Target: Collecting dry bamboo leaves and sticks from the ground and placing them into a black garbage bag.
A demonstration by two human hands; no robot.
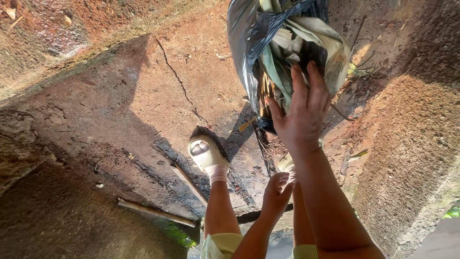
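A black plastic bag [244,43] stuffed with long dry pale-green leaves [306,33] stands on the ground ahead of me. My right hand [302,112] reaches out to it with its back to the camera. Its fingers are spread and the fingertips rest on the leaves at the bag's mouth, gripping nothing. My left hand [279,189] hangs lower and nearer to my legs. It is curled into a loose fist, and I see nothing in it.
My feet, in pale slip-on shoes [203,151] and pink socks, stand on a cracked concrete slab [143,91]. Two sticks [155,212] lie on the slab to the left. Red soil and leaf litter [407,124] lie on the right.
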